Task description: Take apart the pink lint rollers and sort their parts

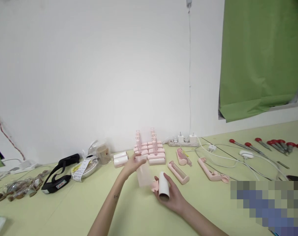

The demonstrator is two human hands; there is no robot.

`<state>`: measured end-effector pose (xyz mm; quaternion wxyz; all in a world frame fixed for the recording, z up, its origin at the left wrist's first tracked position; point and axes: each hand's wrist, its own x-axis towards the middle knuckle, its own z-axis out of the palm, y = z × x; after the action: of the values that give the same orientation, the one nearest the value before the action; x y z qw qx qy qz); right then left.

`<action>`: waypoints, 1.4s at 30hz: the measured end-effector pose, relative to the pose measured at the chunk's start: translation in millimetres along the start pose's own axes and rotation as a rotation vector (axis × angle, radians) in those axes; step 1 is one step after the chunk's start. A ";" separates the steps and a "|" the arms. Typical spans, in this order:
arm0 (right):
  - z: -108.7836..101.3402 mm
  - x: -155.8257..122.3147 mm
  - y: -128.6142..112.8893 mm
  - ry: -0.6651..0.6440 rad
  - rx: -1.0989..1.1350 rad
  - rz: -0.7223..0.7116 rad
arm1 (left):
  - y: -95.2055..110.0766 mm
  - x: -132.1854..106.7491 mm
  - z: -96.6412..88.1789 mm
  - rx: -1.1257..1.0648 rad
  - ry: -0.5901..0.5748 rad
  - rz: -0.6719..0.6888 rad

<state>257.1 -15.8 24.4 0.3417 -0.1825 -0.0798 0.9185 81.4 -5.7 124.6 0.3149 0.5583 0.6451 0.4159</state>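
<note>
My right hand [172,196] is closed around a white paper roll [163,186] with a pink piece at its left end, held just above the pale green table [144,213]. My left hand [134,164] pinches the top of a clear plastic sleeve [144,174] that hangs beside the roll. Just behind my hands, pink lint-roller parts are stacked [152,152] against the wall, with upright pink handles on top.
Two white rolls [120,159] lie left of the stack. Pink roller covers [178,172] and handles [211,172] lie to the right. A power strip [183,142] with chargers and white cables sits at the wall. Red-handled screwdrivers [274,144] lie far right; a black strap device [59,177] lies left.
</note>
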 end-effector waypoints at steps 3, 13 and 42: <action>-8.1 6.5 -8.6 0.063 0.054 -0.101 | -30.0 -2.6 -10.6 -0.101 0.135 0.028; 3.0 -5.2 -18.8 0.076 0.064 -0.183 | -88.9 -49.3 18.3 0.039 0.047 0.163; 14.9 -19.2 -4.9 -0.048 -0.920 -0.226 | -8.3 -55.0 56.4 -0.204 -0.306 0.257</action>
<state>267.7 -25.0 44.8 0.3213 -0.2836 -0.5058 0.7486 136.5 -49.5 88.4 0.4083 0.6578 0.4681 0.4260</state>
